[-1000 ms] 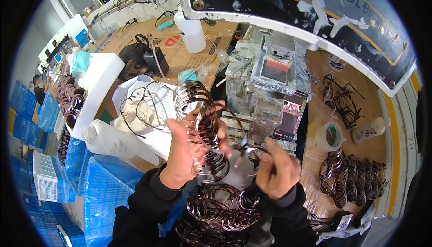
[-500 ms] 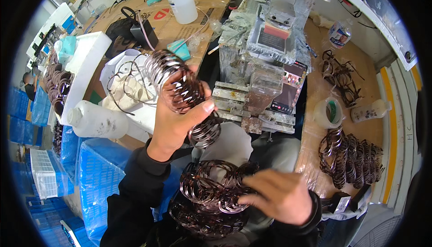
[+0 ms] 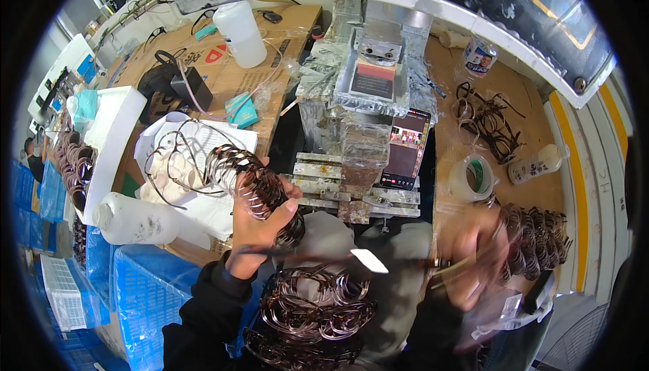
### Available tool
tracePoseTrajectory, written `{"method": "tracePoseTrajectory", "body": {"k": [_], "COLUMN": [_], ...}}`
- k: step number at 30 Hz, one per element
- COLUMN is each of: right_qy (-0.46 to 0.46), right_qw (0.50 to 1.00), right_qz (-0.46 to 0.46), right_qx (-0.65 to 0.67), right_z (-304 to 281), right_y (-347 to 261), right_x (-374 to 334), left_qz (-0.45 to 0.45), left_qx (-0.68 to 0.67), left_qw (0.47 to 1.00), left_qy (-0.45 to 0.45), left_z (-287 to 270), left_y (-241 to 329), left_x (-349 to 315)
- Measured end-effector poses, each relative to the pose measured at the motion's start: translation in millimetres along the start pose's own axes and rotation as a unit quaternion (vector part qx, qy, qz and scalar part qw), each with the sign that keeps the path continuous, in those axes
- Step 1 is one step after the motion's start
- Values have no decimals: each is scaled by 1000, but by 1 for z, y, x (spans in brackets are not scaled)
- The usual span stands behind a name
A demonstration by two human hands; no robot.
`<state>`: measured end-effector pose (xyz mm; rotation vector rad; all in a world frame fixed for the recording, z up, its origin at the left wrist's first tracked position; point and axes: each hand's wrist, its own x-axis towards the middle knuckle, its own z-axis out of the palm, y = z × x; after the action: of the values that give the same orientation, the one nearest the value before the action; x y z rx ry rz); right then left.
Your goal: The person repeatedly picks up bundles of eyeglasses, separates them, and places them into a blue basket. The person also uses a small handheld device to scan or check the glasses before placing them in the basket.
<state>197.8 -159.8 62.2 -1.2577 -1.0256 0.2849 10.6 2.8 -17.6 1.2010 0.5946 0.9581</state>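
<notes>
My left hand (image 3: pixel 267 212) is closed round a stack of brown eyeglass frames (image 3: pixel 238 168), held tilted above my lap. On my lap lies a loose pile of the same glossy brown eyeglass frames (image 3: pixel 314 307). My right hand (image 3: pixel 470 256) is smeared by motion at the right, beside rows of stacked brown frames (image 3: pixel 537 239); its fingers and anything in them cannot be made out. Between my hands runs a thin, blurred dark strip with a bright white patch (image 3: pixel 370 261); its kind is unclear.
A grimy metal machine (image 3: pixel 365 155) stands ahead, with a phone (image 3: pixel 405 148) leaning on it. Tape roll (image 3: pixel 473 178), small bottle (image 3: pixel 539 165) and tangled frames (image 3: pixel 493 121) sit on the right. White bottles (image 3: pixel 240 36) and a blue-lined crate (image 3: pixel 152 297) are at left.
My right hand has moved from the lap pile out to the right, toward the stacked frames. My left hand with its stack sits lower in view. The view has shifted, and a blurred strip has appeared.
</notes>
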Motion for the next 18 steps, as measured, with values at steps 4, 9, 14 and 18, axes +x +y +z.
{"method": "tracePoseTrajectory", "body": {"k": [4, 9, 14, 18], "right_qy": [140, 104, 142, 165], "right_qw": [968, 979, 982, 978], "right_qz": [102, 55, 23, 21], "right_qx": [180, 166, 122, 129], "right_z": [26, 48, 50, 54], "right_y": [71, 111, 127, 129], "right_x": [28, 54, 56, 52], "left_qz": [12, -6, 16, 6], "left_qx": [-34, -40, -38, -82], "left_qw": [999, 999, 999, 996], "left_qy": [4, -33, -28, -22], "left_z": [1, -2, -1, -1], "left_y": [-3, -1, -1, 6], "left_x": [-5, -8, -8, -4]}}
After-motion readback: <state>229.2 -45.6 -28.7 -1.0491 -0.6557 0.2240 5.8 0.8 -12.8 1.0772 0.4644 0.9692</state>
